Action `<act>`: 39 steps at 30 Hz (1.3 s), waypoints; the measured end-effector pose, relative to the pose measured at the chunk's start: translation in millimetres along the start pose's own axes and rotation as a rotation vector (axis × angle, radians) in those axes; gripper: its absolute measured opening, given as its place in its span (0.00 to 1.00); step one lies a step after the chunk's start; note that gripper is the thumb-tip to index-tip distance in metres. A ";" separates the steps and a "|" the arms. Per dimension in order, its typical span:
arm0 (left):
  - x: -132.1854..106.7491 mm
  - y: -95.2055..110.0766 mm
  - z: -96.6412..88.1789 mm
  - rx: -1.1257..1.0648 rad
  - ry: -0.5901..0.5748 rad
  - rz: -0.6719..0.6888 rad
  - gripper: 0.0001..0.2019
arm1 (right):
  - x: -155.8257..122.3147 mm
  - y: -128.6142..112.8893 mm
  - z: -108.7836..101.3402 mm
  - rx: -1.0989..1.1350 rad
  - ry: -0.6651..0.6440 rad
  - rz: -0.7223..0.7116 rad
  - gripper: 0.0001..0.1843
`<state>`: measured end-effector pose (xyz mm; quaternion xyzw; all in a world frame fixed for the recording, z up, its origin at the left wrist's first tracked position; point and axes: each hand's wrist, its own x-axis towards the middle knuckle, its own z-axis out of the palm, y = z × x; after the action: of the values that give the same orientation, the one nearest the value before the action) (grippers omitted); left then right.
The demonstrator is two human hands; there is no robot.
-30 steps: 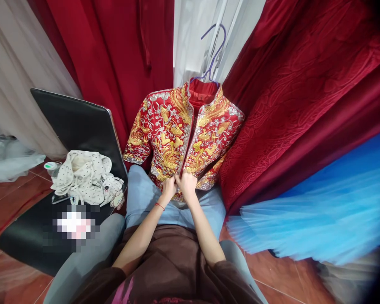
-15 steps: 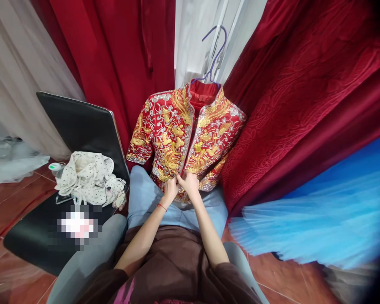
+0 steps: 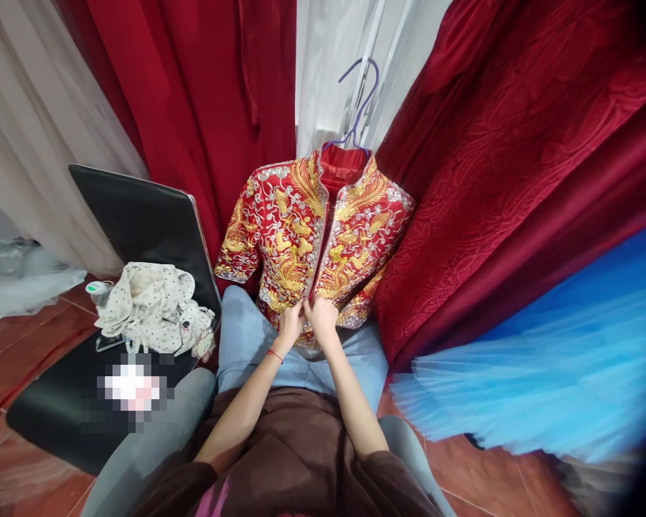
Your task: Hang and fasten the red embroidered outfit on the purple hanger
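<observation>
A red jacket (image 3: 291,237) with gold and silver embroidery leans over my knees, its collar on a purple hanger (image 3: 366,108). The front is parted from the collar down to my hands. My left hand (image 3: 291,323) pinches one front edge low on the jacket. Close beside it, my right hand (image 3: 321,316) is closed on the other front edge, the two hands almost touching. My fingers cover the spot where the edges meet, so any small fastener there is hidden.
At my left stands a black chair (image 3: 140,212) holding a white dotted cloth bag (image 3: 145,301) and a bottle with a green-marked cap (image 3: 97,289). Red drapes (image 3: 194,93) hang behind. A dark red garment (image 3: 517,158) and blue tulle (image 3: 543,373) crowd the right.
The view has tilted slightly, so the hanger and jacket collar sit a little lower. My hands stay at the same place on the jacket front, with only a slight shift of the right fingers.
</observation>
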<state>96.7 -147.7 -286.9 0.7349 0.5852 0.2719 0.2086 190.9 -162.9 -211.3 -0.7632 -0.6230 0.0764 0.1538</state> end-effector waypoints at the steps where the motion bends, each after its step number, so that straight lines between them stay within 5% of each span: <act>1: -0.1 -0.3 -0.2 -0.001 -0.001 0.001 0.21 | -0.6 -0.9 -0.3 -0.009 0.001 -0.005 0.20; 9: 1.4 1.2 -3.7 -0.010 -0.001 -0.034 0.16 | 4.7 17.4 -2.4 0.020 -0.053 -0.157 0.11; 17: -0.8 4.0 -4.9 -0.003 -0.002 -0.042 0.20 | 1.6 14.1 5.4 -0.005 0.065 -0.131 0.16; 21: -0.5 5.3 -5.0 -0.005 0.002 -0.025 0.17 | 3.0 19.6 2.7 -0.025 0.146 -0.242 0.21; 26: 0.0 4.7 -3.5 -0.001 0.016 -0.009 0.14 | 5.2 26.2 -0.2 -0.006 0.100 -0.417 0.19; 33: 0.7 3.4 -1.7 0.005 0.030 -0.002 0.12 | 6.7 31.9 -2.8 0.143 0.071 -0.466 0.14; 39: 1.3 3.2 -1.3 0.011 0.034 -0.013 0.11 | 5.8 33.8 -3.0 0.012 0.043 -0.486 0.18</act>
<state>98.5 -147.2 -283.7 0.7276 0.5948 0.2797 0.1963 224.5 -163.6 -219.2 -0.5915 -0.7843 0.0246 0.1852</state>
